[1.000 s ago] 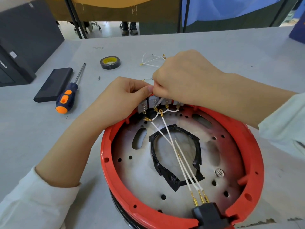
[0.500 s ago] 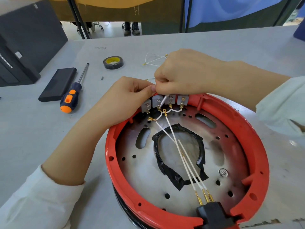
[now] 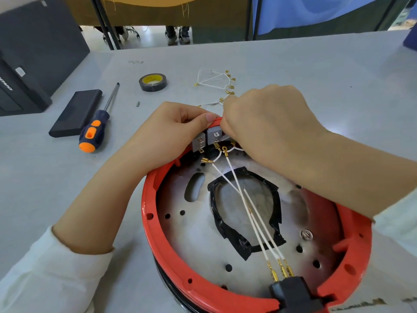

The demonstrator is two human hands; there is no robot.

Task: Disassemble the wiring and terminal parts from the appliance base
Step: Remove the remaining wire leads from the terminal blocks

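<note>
A round red appliance base (image 3: 171,256) with a metal plate inside lies on the grey table. Grey terminal blocks (image 3: 213,135) sit at its far rim. White wires (image 3: 252,213) with brass connectors run from them to a black socket (image 3: 293,290) at the near rim. My left hand (image 3: 167,134) grips the far rim beside the blocks, thumb on the red edge. My right hand (image 3: 264,127) is curled over the blocks and pinches at a white wire there; its fingertips are hidden.
A bundle of loose white wires (image 3: 216,83) with brass terminals lies behind my hands. A roll of black tape (image 3: 153,82), an orange and blue screwdriver (image 3: 94,129), a flat black box (image 3: 76,112) and a small screw (image 3: 137,104) lie to the left. A large dark case (image 3: 33,53) stands far left.
My right hand has shifted down over the right terminal blocks, hiding them. The camera has tilted, bringing more of the loose wire bundle into view. My left hand keeps its grip.
</note>
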